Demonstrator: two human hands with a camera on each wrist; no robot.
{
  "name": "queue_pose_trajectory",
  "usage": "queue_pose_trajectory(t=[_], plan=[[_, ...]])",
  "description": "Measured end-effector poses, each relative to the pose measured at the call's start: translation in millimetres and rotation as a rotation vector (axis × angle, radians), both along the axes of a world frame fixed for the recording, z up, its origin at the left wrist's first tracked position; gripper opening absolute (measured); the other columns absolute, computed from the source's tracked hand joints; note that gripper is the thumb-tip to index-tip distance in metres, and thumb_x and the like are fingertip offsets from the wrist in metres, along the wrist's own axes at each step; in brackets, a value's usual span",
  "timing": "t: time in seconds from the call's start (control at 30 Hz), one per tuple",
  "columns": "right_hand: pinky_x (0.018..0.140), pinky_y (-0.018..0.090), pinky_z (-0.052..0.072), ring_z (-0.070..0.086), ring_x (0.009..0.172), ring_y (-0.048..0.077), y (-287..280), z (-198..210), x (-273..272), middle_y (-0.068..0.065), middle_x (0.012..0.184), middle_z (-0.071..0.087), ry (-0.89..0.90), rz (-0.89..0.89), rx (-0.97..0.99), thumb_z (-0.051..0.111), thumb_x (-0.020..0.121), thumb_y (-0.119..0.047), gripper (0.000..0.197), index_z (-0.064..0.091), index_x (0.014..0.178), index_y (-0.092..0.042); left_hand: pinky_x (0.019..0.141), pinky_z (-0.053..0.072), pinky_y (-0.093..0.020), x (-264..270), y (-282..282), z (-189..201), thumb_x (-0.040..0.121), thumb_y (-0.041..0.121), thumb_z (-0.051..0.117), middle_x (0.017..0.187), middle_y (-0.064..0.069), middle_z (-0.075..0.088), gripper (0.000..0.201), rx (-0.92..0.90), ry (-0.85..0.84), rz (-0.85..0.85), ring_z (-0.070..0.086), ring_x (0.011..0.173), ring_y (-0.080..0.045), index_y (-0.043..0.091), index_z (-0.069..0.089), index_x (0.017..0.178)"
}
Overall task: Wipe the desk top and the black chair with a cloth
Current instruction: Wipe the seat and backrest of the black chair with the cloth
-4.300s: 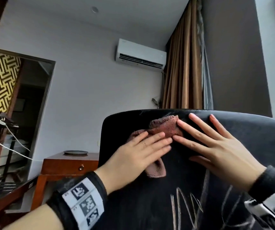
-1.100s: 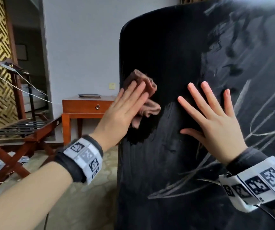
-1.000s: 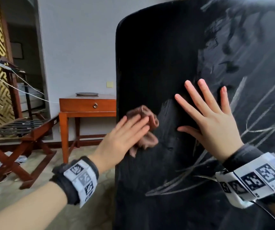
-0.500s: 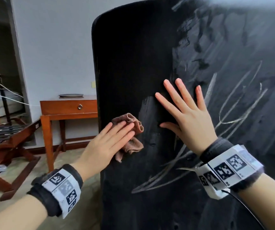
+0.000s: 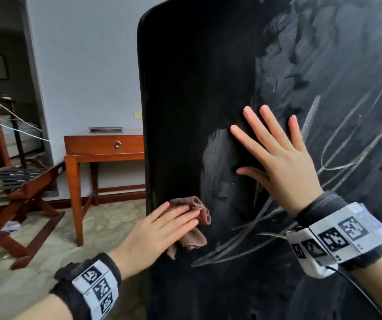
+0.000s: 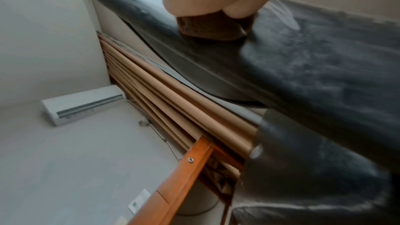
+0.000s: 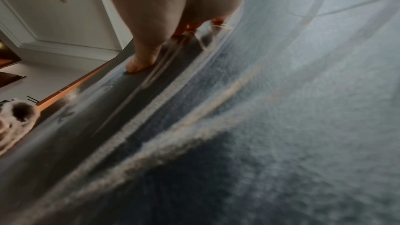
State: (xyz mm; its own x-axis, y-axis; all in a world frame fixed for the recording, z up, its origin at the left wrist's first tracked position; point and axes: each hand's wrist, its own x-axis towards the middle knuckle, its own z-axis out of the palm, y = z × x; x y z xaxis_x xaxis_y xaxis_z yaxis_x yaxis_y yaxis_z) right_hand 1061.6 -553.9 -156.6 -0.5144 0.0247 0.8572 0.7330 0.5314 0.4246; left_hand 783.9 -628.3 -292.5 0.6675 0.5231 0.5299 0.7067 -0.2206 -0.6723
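Both hands lie flat on the upright back of the black chair (image 5: 243,65). Left hand (image 5: 160,229), fingers straight, presses the crumpled cloth (image 5: 194,227) near its left edge; right hand (image 5: 280,158) is spread beside, higher.

Left hand (image 5: 160,229) slid cloth (image 5: 193,224) from chair back (image 5: 185,112) top edge down to lower left side; right hand (image 5: 277,162) dropped lower too.
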Motion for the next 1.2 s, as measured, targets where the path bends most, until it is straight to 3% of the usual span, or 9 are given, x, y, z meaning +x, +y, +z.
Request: queue_pose_trajectory(t=[0.17, 0.23, 0.37, 0.5, 0.7, 0.77, 0.87, 1.03, 1.2], plan=[[0.114, 0.055, 0.012, 0.016, 0.144, 0.025, 4, -3, 3, 0.004, 0.155, 0.021, 0.020, 0.017, -0.008, 0.061, 0.083, -0.041, 0.072, 0.032, 0.146, -0.023, 0.119, 0.011, -0.039, 5, -4, 69, 0.101, 0.004, 0.023, 0.151, -0.003, 0.027, 0.044, 0.155, -0.101, -0.020, 0.019, 0.142, -0.015, 0.012, 0.028, 0.144], [0.114, 0.054, 0.012, 0.015, 0.144, 0.025, 6, -5, 5, 0.004, 0.155, 0.020, 0.022, 0.016, -0.003, 0.054, 0.086, -0.044, 0.067, 0.031, 0.146, -0.023, 0.120, 0.011, -0.040, 9, 0, 83, 0.096, 0.003, 0.034, 0.152, -0.004, 0.025, 0.049, 0.201, -0.197, -0.022, 0.013, 0.145, -0.018, 0.009, 0.027, 0.144], [0.114, 0.054, 0.011, 0.014, 0.145, 0.025, 10, -6, 9, 0.004, 0.156, 0.019, 0.021, 0.034, -0.012, 0.050, 0.087, -0.045, 0.066, 0.030, 0.146, -0.023, 0.120, 0.005, -0.038, 7, -1, 27, 0.093, 0.015, 0.038, 0.152, 0.000, 0.019, 0.054, 0.064, -0.144, -0.031, 0.006, 0.146, -0.018, 0.012, 0.023, 0.145], [0.115, 0.052, 0.009, 0.014, 0.145, 0.025, 12, -6, 15, 0.005, 0.156, 0.019, 0.031, 0.066, -0.016, 0.048, 0.089, -0.045, 0.064, 0.030, 0.146, -0.023, 0.120, 0.006, -0.037, -2, -21, -33, 0.092, 0.014, 0.041, 0.150, 0.004, 0.027, 0.064, -0.092, 0.024, 0.071, 0.023, 0.141, -0.015, 0.015, 0.015, 0.150], [0.112, 0.057, 0.012, 0.015, 0.144, 0.030, -2, -11, 16, 0.009, 0.155, 0.020, 0.095, 0.056, -0.033, 0.065, 0.083, -0.032, 0.071, 0.033, 0.145, -0.020, 0.119, 0.012, -0.040, 8, -19, 53, 0.102, 0.004, 0.020, 0.151, -0.002, 0.027, 0.044, 0.128, -0.123, 0.016, 0.018, 0.144, -0.019, 0.011, 0.029, 0.144], [0.111, 0.059, 0.014, 0.014, 0.143, 0.034, -15, -26, 2, 0.012, 0.155, 0.019, 0.065, 0.046, -0.054, 0.076, 0.071, -0.035, 0.087, 0.034, 0.145, -0.020, 0.120, 0.011, -0.040, 14, -14, 71, 0.101, 0.003, 0.023, 0.151, -0.005, 0.025, 0.043, 0.159, -0.162, -0.022, 0.018, 0.143, -0.022, 0.008, 0.029, 0.143], [0.112, 0.060, 0.010, 0.013, 0.144, 0.032, -27, -65, -27, 0.009, 0.156, 0.018, -0.107, 0.015, -0.101, 0.081, 0.057, -0.043, 0.105, 0.029, 0.147, -0.024, 0.120, 0.009, -0.040, 16, -11, 49, 0.094, 0.003, 0.044, 0.153, -0.002, 0.020, 0.056, 0.114, -0.221, -0.055, 0.013, 0.145, -0.020, 0.008, 0.023, 0.145], [0.115, 0.051, 0.002, 0.009, 0.145, 0.026, -20, -73, -24, 0.004, 0.157, 0.012, -0.142, -0.002, -0.151, 0.076, 0.063, -0.047, 0.102, 0.025, 0.148, -0.025, 0.120, 0.003, -0.038, 5, -20, -43, 0.093, 0.013, 0.040, 0.153, 0.001, 0.021, 0.068, -0.118, 0.003, 0.017, 0.019, 0.143, -0.018, 0.012, 0.004, 0.151], [0.114, 0.051, 0.004, 0.009, 0.145, 0.026, -20, -74, -24, 0.003, 0.157, 0.012, -0.131, -0.004, -0.145, 0.075, 0.065, -0.045, 0.100, 0.024, 0.148, -0.024, 0.119, 0.015, -0.039, 3, -19, -17, 0.100, 0.007, 0.036, 0.151, 0.003, 0.032, 0.044, -0.070, -0.029, -0.092, 0.028, 0.140, -0.013, 0.013, 0.032, 0.143]])
